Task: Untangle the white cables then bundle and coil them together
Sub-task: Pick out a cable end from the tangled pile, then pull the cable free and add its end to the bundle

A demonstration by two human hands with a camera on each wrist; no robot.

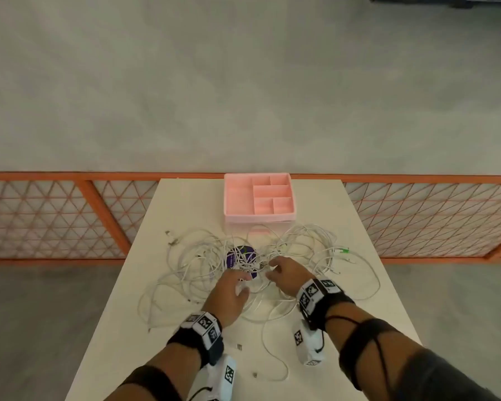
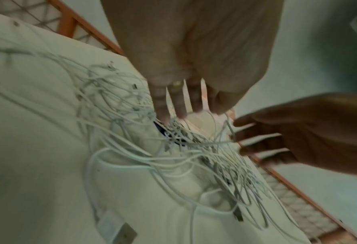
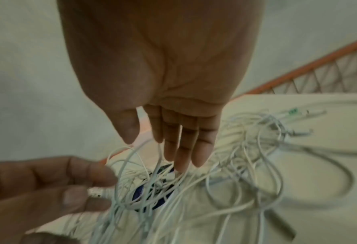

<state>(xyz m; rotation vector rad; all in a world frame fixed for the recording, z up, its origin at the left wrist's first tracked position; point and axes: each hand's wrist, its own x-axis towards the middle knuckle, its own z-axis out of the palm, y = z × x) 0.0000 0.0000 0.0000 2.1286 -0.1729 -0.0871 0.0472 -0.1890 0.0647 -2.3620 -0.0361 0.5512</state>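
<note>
White cables [image 1: 243, 261] sprawling in one loose tangle across the middle of the pale table [image 1: 356, 215], just in front of a pink compartment tray [image 1: 237, 198], partly covering a dark purple disc [image 1: 234, 254]; stray plug ends lying at the near edge, a green-tipped connector [image 1: 344, 250] poking out to the right

Left hand [image 1: 229, 296] reaching into the knot from the near side, thumb and forefinger seeming to be pinching a white plug end [image 3: 99, 192], other fingers [image 2: 163, 102] stretching down among the strands. Right hand [image 1: 287, 273] hovering just beside it over the thickest crossing, fingers [image 3: 184, 148] straight and close together, tips brushing the loops, gripping nothing

Judging by thin, limp loops: handling light, soft and springy, slithering easily, snagging at every crossing, so hauling on the middle likely tightening knots. Taking hold best at a free plug end, stiff enough to pinch, then feeding that end back through the loops while the other hand is pinning the heap flat. Untangling looking barely begun; bundling and coiling still ahead. Connectors probably the only fragile parts, worth sparing from sharp bends
</note>
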